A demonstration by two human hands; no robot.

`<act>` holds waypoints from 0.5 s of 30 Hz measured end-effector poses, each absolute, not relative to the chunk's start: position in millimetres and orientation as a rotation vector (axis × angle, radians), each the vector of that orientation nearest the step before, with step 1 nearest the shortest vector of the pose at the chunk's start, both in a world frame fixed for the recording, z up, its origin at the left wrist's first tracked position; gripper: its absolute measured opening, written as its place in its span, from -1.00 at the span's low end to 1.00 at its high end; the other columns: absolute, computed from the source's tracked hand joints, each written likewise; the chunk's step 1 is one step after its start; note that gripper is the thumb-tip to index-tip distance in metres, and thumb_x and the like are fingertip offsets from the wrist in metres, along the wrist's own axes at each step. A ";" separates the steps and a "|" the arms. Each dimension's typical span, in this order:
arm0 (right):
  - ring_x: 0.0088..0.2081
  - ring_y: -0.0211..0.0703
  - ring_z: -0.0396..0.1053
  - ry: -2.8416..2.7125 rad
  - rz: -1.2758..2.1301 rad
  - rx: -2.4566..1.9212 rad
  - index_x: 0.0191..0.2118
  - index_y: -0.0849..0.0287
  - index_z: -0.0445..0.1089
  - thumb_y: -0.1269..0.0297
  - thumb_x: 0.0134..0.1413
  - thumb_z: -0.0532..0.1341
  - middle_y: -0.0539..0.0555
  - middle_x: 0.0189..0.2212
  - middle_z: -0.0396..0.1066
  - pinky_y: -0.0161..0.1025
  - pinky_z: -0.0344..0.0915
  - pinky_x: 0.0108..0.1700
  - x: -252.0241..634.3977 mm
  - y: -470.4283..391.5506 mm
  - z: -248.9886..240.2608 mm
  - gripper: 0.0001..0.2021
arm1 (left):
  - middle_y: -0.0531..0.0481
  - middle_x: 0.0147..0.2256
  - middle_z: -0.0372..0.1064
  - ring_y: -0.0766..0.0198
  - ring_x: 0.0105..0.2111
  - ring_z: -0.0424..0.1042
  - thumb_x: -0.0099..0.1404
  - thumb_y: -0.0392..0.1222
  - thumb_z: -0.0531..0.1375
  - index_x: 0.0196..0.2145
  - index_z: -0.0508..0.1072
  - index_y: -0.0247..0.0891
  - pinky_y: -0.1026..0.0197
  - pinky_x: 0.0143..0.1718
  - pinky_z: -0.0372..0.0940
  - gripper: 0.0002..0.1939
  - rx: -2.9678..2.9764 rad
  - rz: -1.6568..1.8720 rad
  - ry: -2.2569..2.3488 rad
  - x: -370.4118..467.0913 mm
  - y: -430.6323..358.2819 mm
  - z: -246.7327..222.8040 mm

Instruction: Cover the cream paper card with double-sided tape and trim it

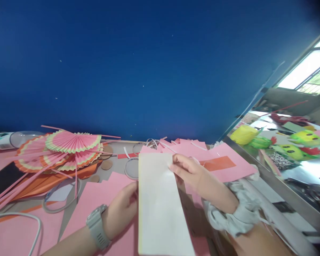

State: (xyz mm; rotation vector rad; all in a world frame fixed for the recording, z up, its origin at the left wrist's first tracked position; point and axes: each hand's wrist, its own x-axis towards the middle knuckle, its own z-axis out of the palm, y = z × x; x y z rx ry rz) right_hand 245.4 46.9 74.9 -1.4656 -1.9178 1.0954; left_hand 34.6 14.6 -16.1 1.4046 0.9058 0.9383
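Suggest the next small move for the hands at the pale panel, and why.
I'd probably slide the left hand up the left edge of the pale panel: the right hand has its thumb by the top right corner, while the left sits lower on the opposite side, so the support looks uneven.
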 end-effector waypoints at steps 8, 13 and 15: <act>-0.46 -0.26 0.28 -1.681 0.965 -1.349 -0.41 0.10 0.11 0.09 0.21 0.04 -0.09 -0.52 0.20 -0.28 0.29 -0.36 232.9 53.5 58.6 -0.76 | -0.12 -0.20 0.47 0.05 -0.17 0.40 0.13 0.14 0.22 -0.15 0.47 -0.27 0.12 -0.13 0.31 -0.53 1.327 0.854 0.778 26.6 2.4 -16.1; -0.09 -0.13 0.28 -1.610 0.711 -1.273 -0.07 0.04 0.23 0.11 0.23 0.04 0.06 -0.13 0.31 -0.17 0.25 -0.04 223.8 26.2 79.1 -0.78 | -0.08 -0.57 0.42 0.25 -0.56 0.37 0.31 0.13 0.00 -0.52 0.44 -0.32 0.23 -0.48 0.30 -0.49 1.274 0.903 1.104 33.7 11.5 -29.8; -0.16 -0.14 0.31 -1.573 0.589 -1.021 -0.18 0.04 0.31 0.13 0.28 -0.04 0.04 -0.26 0.33 -0.14 0.26 -0.06 224.4 11.2 85.1 -0.77 | -0.04 -0.65 0.37 0.29 -0.65 0.31 0.33 0.13 -0.04 -0.57 0.41 -0.32 0.25 -0.57 0.25 -0.46 1.275 0.915 1.108 34.9 16.0 -30.1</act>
